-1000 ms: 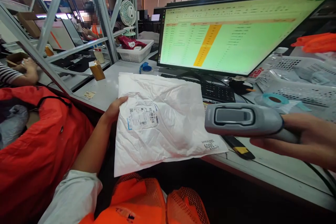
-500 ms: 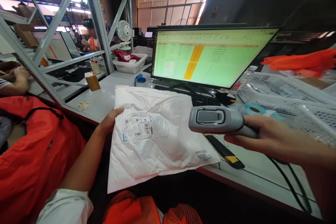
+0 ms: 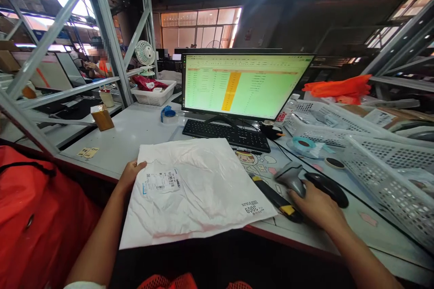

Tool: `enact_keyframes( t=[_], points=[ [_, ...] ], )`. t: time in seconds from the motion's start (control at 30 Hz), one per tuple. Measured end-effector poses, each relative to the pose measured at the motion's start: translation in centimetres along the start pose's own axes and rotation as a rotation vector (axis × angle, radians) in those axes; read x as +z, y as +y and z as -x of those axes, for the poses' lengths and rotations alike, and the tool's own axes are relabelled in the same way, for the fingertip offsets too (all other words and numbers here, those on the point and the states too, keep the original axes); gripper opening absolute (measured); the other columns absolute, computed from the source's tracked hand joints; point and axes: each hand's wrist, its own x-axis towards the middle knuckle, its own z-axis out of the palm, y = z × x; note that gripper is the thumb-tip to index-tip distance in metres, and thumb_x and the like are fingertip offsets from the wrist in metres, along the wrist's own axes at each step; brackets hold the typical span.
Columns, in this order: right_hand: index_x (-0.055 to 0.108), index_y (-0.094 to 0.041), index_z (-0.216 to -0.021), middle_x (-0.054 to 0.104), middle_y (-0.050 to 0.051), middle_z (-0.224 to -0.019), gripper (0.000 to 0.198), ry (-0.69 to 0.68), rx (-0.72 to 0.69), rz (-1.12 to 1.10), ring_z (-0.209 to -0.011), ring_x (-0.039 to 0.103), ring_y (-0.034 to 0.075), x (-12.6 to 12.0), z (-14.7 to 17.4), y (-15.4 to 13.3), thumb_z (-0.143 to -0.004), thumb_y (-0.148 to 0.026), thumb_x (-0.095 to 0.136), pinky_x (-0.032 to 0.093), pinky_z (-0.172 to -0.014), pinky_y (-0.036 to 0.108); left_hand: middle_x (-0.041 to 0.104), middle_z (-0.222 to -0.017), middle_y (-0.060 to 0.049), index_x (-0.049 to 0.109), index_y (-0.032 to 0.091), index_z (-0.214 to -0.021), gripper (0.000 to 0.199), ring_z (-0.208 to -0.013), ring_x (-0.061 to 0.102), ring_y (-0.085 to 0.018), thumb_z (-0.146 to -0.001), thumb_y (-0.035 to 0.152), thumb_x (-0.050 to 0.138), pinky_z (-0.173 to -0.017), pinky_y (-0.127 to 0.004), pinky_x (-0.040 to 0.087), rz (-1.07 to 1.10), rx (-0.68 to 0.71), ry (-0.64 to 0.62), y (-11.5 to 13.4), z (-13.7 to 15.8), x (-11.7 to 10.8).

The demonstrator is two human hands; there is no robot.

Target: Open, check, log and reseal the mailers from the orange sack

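Observation:
My left hand [image 3: 133,175] is closed on the left edge of a white mailing bag [image 3: 203,189], thumb on top near the printed shipping label [image 3: 162,181]. The bag is tilted over the front edge of the desk, and its far side covers part of the desk mat. At the right, my right hand [image 3: 313,203] grips a grey barcode scanner [image 3: 291,176] low over the mat, its head pointing left; whether it touches the mat I cannot tell. Between bag and scanner lies a black and yellow utility knife [image 3: 276,198]. A black mouse [image 3: 327,188] sits just right of the scanner.
A monitor [image 3: 244,83] with a spreadsheet stands behind a black keyboard [image 3: 227,135]. White perforated baskets [image 3: 389,176] line the right side. Tape rolls [image 3: 303,143] lie by them. A small brown box [image 3: 102,117] is at left. Another person [image 3: 101,65] sits beyond the metal frame.
My right hand has lowered the scanner from above the bag to the desk beside the mouse. The bag stays in my left hand, now lower and flatter. The view has shifted right.

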Motion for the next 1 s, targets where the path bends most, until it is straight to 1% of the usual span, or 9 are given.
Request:
enact_keyframes(
  t=[0.13,0.2,0.27,0.33,0.43,0.57,0.8,0.9,1.0],
  points=[
    [0.071,-0.006,-0.122,0.070,0.032,-0.116,0.058,0.006,0.010,0.038,-0.105,0.070,0.046,-3.4,-0.8,-2.7,-0.096,-0.052,0.046,0.055,-0.084,0.054,0.074,-0.078,-0.008,0.073,0.009,-0.090,0.058,-0.064,0.065,-0.021,-0.054,0.052,0.090,-0.057,-0.028,0.049,-0.019,-0.031,0.010,-0.2,-0.1,-0.4],
    [0.062,-0.008,-0.139,0.068,0.027,-0.127,0.057,0.053,-0.035,0.012,-0.116,0.066,0.041,-4.6,-2.8,-5.3,-0.099,-0.043,0.042,0.052,-0.093,0.050,0.074,-0.077,-0.008,0.073,0.010,-0.091,0.059,-0.064,0.065,-0.021,-0.055,0.052,0.090,-0.057,-0.028,0.050,-0.022,-0.042,0.010,-0.3,-0.3,-0.6],
    [0.055,-0.014,-0.148,0.072,0.018,-0.125,0.053,0.002,-0.148,-0.040,-0.119,0.066,0.031,-4.4,-5.6,-8.1,-0.101,-0.034,0.043,0.050,-0.100,0.041,0.074,-0.076,-0.007,0.073,0.010,-0.090,0.060,-0.063,0.065,-0.020,-0.053,0.053,0.091,-0.056,-0.028,0.049,-0.031,-0.047,0.011,-0.4,-0.5,-0.7],
    [0.059,-0.020,-0.146,0.074,0.011,-0.122,0.050,-0.080,-0.231,-0.065,-0.117,0.067,0.025,-3.1,-8.4,-10.7,-0.097,-0.029,0.053,0.049,-0.101,0.032,0.074,-0.076,-0.007,0.074,0.010,-0.090,0.061,-0.064,0.065,-0.020,-0.052,0.054,0.090,-0.056,-0.028,0.049,-0.028,-0.034,0.016,-0.4,-0.6,-0.7],
    [0.059,-0.019,-0.145,0.070,0.011,-0.132,0.050,-0.143,-0.251,-0.067,-0.122,0.064,0.024,-0.8,-11.7,-13.3,-0.097,-0.030,0.061,0.048,-0.106,0.036,0.073,-0.074,-0.006,0.074,0.010,-0.089,0.062,-0.063,0.063,-0.020,-0.051,0.056,0.090,-0.056,-0.027,0.047,-0.040,-0.008,0.042,-0.4,-0.6,-0.7],
    [0.062,-0.017,-0.137,0.064,0.013,-0.137,0.045,-0.182,-0.196,-0.040,-0.124,0.062,0.027,0.9,-14.0,-14.0,-0.100,-0.042,0.062,0.049,-0.108,0.052,0.073,-0.075,-0.007,0.074,0.009,-0.087,0.062,-0.064,0.063,-0.020,-0.052,0.059,0.089,-0.056,-0.027,0.046,-0.085,0.019,0.023,-0.5,-0.7,-0.7],
    [0.057,-0.018,-0.141,0.062,0.013,-0.137,0.050,-0.210,-0.217,-0.033,-0.121,0.063,0.027,1.3,-15.7,-14.6,-0.101,-0.048,0.060,0.051,-0.105,0.052,0.073,-0.075,-0.007,0.074,0.011,-0.086,0.054,-0.064,0.064,-0.020,-0.057,0.054,0.089,-0.056,-0.027,0.047,-0.032,0.014,-0.030,-0.5,-0.5,-0.8],
    [0.056,-0.016,-0.142,0.062,0.014,-0.138,0.050,-0.231,-0.232,-0.027,-0.122,0.063,0.027,0.8,-15.4,-15.5,-0.102,-0.047,0.058,0.050,-0.105,0.051,0.071,-0.069,-0.006,0.073,0.011,-0.080,0.054,-0.060,0.062,-0.020,-0.052,0.053,0.091,-0.052,-0.026,0.043,-0.041,0.020,-0.001,-0.3,-0.4,-0.7],
    [0.051,-0.015,-0.149,0.061,0.019,-0.142,0.055,-0.225,-0.262,-0.020,-0.127,0.061,0.030,-0.2,-13.3,-15.7,-0.103,-0.044,0.052,0.048,-0.105,0.046,0.072,-0.070,-0.006,0.074,0.011,-0.086,0.058,-0.062,0.064,-0.021,-0.051,0.054,0.092,-0.056,-0.028,0.047,0.006,0.027,0.027,-0.2,-0.2,-0.5]
  ],
)
